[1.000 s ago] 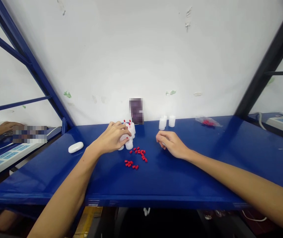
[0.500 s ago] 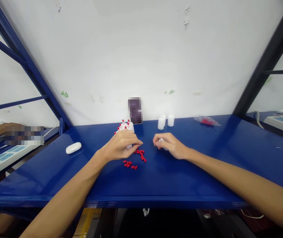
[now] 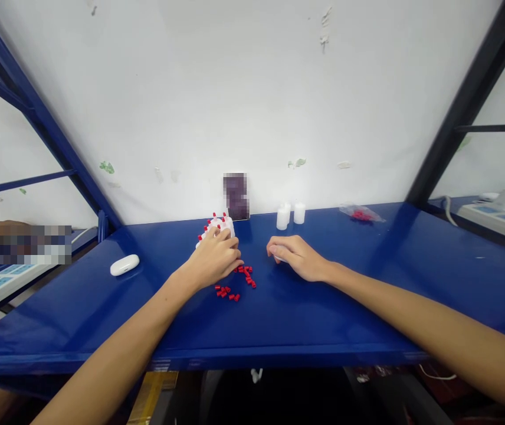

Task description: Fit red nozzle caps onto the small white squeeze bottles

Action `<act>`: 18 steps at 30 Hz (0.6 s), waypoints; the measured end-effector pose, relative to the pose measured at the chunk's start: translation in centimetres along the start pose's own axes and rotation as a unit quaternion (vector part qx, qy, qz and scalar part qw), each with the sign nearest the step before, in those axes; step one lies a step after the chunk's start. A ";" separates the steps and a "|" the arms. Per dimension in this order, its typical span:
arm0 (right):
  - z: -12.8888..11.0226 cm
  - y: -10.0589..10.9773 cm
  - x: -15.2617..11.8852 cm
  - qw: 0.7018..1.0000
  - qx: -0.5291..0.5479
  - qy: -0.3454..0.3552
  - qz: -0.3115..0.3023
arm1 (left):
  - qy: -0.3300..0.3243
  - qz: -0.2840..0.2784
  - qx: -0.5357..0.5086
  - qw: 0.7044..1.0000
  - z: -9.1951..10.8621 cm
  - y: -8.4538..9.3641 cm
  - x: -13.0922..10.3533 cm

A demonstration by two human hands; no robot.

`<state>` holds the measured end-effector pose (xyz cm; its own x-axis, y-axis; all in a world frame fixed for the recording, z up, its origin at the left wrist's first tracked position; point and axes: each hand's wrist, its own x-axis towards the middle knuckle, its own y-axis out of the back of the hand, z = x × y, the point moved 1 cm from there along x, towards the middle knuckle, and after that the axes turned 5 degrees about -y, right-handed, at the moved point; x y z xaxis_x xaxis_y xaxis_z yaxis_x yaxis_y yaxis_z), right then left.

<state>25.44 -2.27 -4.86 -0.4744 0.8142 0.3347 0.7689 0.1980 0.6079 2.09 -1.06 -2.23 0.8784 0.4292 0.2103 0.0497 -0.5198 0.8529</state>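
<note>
My left hand (image 3: pixel 217 258) is at the group of white bottles with red tips (image 3: pixel 227 225), its fingers bent downward and covering part of the group; what they touch is hidden. Small red caps (image 3: pixel 223 291) lie loose on the blue table just in front of that hand. To the right, my right hand (image 3: pixel 294 255) is curled round a small white bottle (image 3: pixel 280 252), mostly hidden in the fingers. Behind it stand three white bottles without red tips (image 3: pixel 299 213).
A dark phone-like object (image 3: pixel 236 198) leans on the wall. A white oval case (image 3: pixel 124 265) lies on the blue table (image 3: pixel 323 321) at left. A clear bag with red pieces (image 3: pixel 361 215) is at the back right. Another person's arm (image 3: pixel 2 233) shows at far left.
My left hand has moved down over the front of the bottle group, and its fingers are now more bent. My right hand has turned slightly, hiding more of its bottle. The view has shifted a little.
</note>
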 end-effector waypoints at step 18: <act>0.0 -0.9 0.4 0.996 0.085 0.011 0.027 | 0.080 0.259 -0.348 0.897 3.2 0.5 1.8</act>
<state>24.55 -2.10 -5.32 -0.4379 0.8146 0.3803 0.8540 0.2447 0.4591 5.21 -2.89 -2.94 0.6158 0.3922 0.6833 -0.7034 -0.1169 0.7011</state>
